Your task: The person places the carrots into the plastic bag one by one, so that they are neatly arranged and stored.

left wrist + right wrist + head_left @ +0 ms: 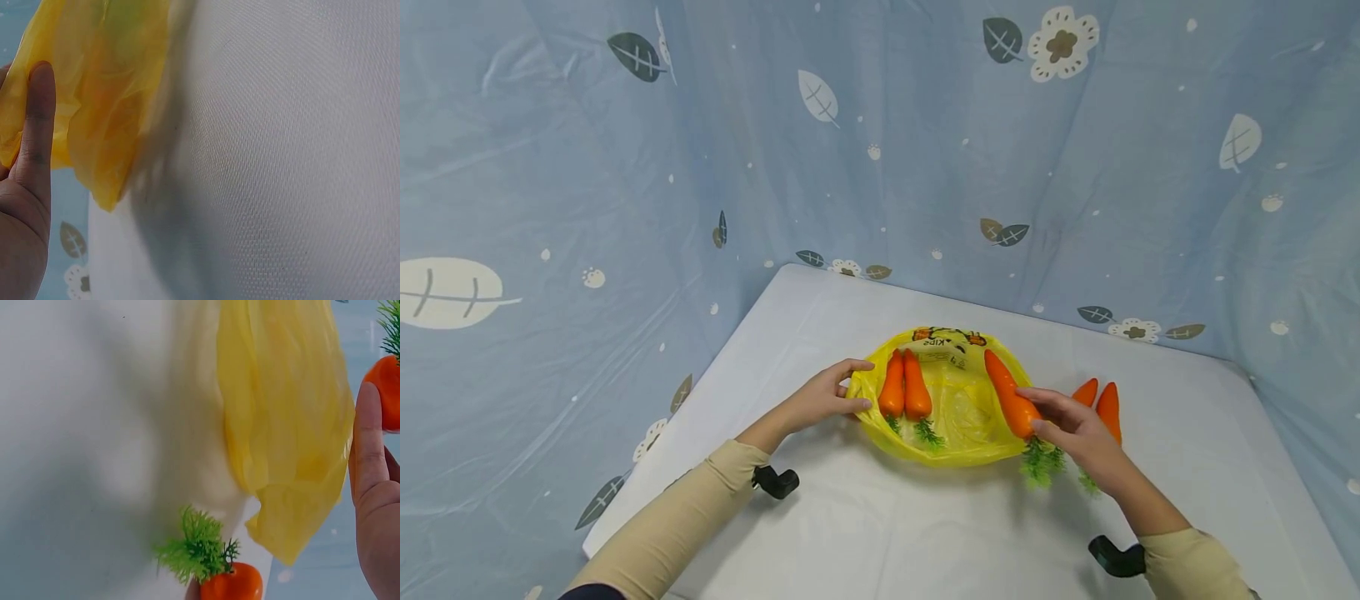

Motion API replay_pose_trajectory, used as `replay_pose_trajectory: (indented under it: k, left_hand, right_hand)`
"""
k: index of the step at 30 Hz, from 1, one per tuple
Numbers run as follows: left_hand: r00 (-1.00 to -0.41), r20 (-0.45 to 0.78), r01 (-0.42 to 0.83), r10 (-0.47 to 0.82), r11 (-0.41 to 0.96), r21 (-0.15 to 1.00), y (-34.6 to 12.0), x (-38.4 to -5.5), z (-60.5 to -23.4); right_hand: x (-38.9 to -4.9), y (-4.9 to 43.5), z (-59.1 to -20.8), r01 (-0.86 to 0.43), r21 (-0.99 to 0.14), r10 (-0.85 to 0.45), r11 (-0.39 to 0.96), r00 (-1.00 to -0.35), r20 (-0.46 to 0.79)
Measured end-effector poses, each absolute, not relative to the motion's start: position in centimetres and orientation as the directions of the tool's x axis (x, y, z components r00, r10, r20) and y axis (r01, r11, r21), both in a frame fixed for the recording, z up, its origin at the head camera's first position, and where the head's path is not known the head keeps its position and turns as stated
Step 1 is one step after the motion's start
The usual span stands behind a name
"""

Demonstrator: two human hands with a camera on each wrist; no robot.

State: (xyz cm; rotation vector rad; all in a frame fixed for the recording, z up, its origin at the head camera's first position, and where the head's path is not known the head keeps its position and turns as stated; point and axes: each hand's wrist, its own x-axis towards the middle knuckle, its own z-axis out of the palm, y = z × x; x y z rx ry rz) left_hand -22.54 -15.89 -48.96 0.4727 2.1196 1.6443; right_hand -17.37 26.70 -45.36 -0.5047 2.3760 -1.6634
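Note:
A yellow plastic bag (958, 454) lies spread open on the white table, with two orange toy carrots inside, one carrot (892, 387) beside another carrot (917, 387). My left hand (823, 396) pinches the bag's left rim between thumb and fingers; in the left wrist view the thumb (39, 119) presses on the yellow film. My right hand (1078, 429) grips a third carrot (1009, 400) over the bag's right side, its green leafy top hanging toward me. In the right wrist view that carrot (384, 394) shows only partly, at the edge.
Two more carrots lie right of the bag, partly behind my right hand: one carrot (1108, 408) and another carrot (1086, 392). Blue patterned curtain (887, 150) stands behind and beside the white table (865, 533). Black straps (775, 482) sit at both wrists.

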Motion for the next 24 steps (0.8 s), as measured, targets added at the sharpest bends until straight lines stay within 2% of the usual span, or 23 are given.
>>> replay_pose_trajectory:
  k: [15, 24]
  left_hand:
    - [-0.856, -0.114, 0.017, 0.505, 0.247, 0.969, -15.8, -22.5, -48.9]
    - [-0.858, -0.117, 0.016, 0.500, 0.254, 0.967, -15.8, -22.6, -48.8]
  right_hand:
    - [-18.5, 25.1, -45.4, -0.151, -0.911, -0.379, 0.384, -0.925, -0.007]
    - [-19.5, 24.2, -45.7, -0.106, -0.927, -0.388, 0.359, -0.920, -0.045]
